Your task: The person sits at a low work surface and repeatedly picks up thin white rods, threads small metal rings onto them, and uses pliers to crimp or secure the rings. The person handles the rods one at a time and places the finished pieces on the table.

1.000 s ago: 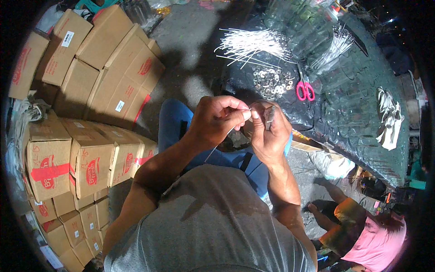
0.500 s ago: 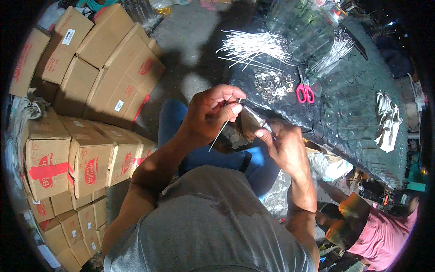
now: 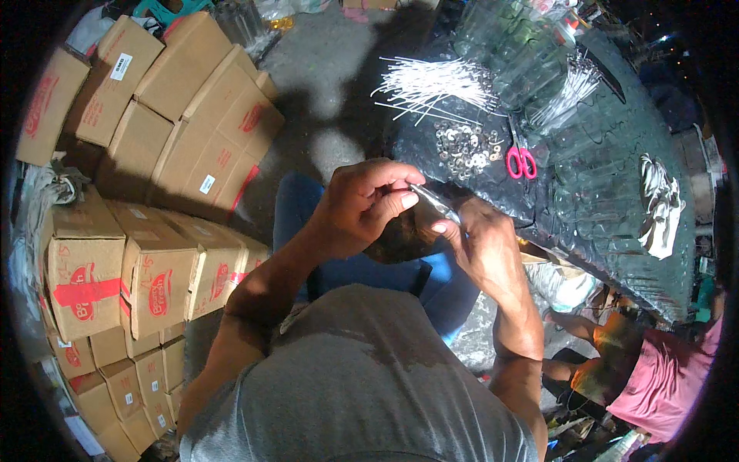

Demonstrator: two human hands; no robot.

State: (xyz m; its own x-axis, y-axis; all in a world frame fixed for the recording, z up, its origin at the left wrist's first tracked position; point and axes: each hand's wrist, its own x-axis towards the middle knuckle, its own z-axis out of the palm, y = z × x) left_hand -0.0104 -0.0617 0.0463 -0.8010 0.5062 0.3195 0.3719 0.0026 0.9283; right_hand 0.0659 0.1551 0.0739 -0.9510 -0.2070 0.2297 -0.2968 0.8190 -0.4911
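Observation:
My right hand (image 3: 481, 235) is closed around a shiny metal hand tool that looks like a pair of pliers (image 3: 439, 206), its narrow end pointing up and left. At that end my left hand (image 3: 366, 202) pinches with thumb and forefinger; what lies between them is too small or hidden to make out. Beyond my hands, on the black-covered tabletop (image 3: 408, 142), are a heap of thin white wicks (image 3: 431, 83), a scatter of small metal discs with holes (image 3: 466, 148) and scissors with pink handles (image 3: 520, 162).
Rows of clear glass jars (image 3: 593, 185) fill the table's right side; a second bundle of wicks (image 3: 570, 88) and a whitish cloth (image 3: 660, 208) lie among them. Stacked cardboard boxes (image 3: 158, 262) stand on my left. A person in a pink shirt (image 3: 670, 377) is at the lower right.
The white wick that hung from my left fingers no longer shows. My left hand has come slightly down, its fingertips now at the pliers' end.

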